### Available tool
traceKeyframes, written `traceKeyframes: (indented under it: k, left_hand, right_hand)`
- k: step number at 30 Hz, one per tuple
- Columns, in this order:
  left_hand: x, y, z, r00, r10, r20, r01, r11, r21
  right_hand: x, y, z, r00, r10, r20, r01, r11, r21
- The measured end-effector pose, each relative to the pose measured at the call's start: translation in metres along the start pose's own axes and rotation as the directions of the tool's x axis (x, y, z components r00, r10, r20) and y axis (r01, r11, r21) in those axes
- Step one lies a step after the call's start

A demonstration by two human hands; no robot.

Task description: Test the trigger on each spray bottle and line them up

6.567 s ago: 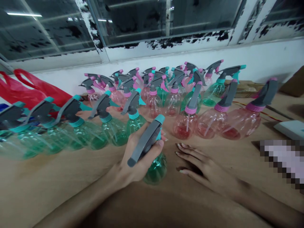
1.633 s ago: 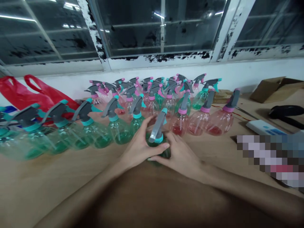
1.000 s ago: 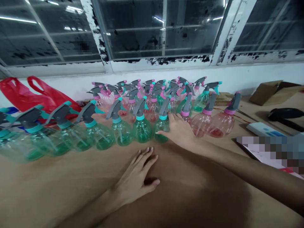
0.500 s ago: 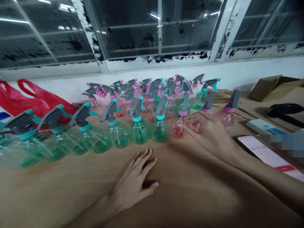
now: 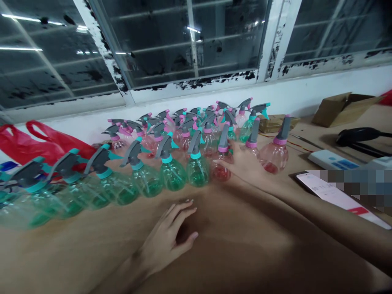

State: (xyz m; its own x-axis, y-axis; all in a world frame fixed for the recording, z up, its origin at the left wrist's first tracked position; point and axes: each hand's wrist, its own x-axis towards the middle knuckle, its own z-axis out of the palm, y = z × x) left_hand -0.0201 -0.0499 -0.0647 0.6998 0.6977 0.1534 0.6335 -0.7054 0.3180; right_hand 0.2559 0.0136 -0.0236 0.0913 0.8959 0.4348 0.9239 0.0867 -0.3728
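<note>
A row of green spray bottles with grey-and-teal triggers runs along the wooden table (image 5: 76,245); the rightmost green bottle (image 5: 197,170) ends it. Pink spray bottles continue to the right, one (image 5: 221,171) beside that green bottle and another (image 5: 277,151) further right. My right hand (image 5: 245,165) reaches in among the pink bottles, fingers stretched left and touching the nearest pink one, not wrapped round it. My left hand (image 5: 171,239) rests on the table in front of the row, fingers apart, holding nothing.
More pink and green spray bottles (image 5: 183,122) crowd against the white wall under the window. A red plastic bag (image 5: 45,141) lies at the left. At the right are a cardboard box (image 5: 339,108), a black object (image 5: 358,134), a white device (image 5: 330,159) and a phone (image 5: 330,196).
The green bottle held in both hands now stands at the right end of the green row. My right hand has moved on to the pink bottles; my left hand has settled flat on the table.
</note>
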Motion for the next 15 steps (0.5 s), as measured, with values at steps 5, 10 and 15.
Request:
traceKeyframes:
  k: [5, 10, 15]
  left_hand:
    - [0.012, 0.019, -0.011, 0.999, -0.029, -0.026, 0.024, 0.986, -0.165]
    - [0.031, 0.037, -0.012, 0.979, -0.178, -0.104, 0.132, 0.929, -0.347]
    - [0.06, 0.049, -0.014, 0.945, -0.256, -0.206, 0.122, 0.855, -0.503]
  right_hand:
    - [0.0, 0.005, 0.004, 0.999, -0.003, 0.037, 0.004, 1.0, -0.028]
    - [-0.014, 0.004, -0.007, 0.997, -0.011, 0.074, 0.016, 0.998, -0.063]
    - [-0.042, -0.003, -0.021, 0.99, -0.099, 0.097, 0.107, 0.991, -0.083]
